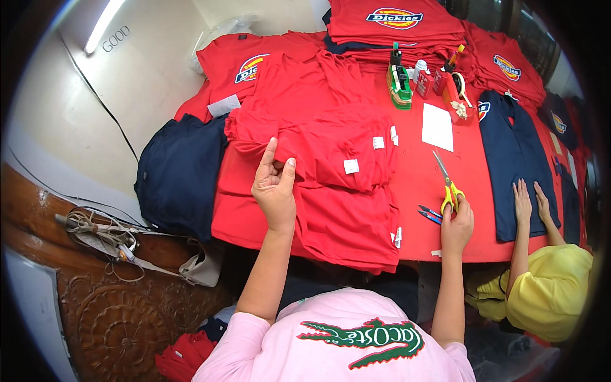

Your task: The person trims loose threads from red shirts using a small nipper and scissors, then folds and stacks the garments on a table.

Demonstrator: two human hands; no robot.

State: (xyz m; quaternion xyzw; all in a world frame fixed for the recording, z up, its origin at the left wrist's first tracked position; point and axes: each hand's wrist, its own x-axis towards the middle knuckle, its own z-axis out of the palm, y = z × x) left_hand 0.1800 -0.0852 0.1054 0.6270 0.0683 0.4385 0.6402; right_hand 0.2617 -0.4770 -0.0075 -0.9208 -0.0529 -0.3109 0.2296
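My left hand (275, 194) is over the near edge of a pile of red T-shirts (324, 210), index finger and thumb stretched apart and the other fingers curled. Nothing shows between finger and thumb. My right hand (458, 228) has its fingers on the yellow handles of a pair of scissors (450, 190), whose blades point away from me over the red tabletop (410, 184). Blue thread snips (430, 214) lie just left of that hand. Small white labels (351, 166) show along the right side of the shirt pile.
Navy shirts (178, 175) hang over the table's left end. At the back stand a green tape dispenser (400, 86), a red one (459, 102) and more stacked red shirts (394, 32). A white paper (438, 127) lies mid-table. At right, a co-worker's hands (523, 200) rest on a navy shirt (515, 159).
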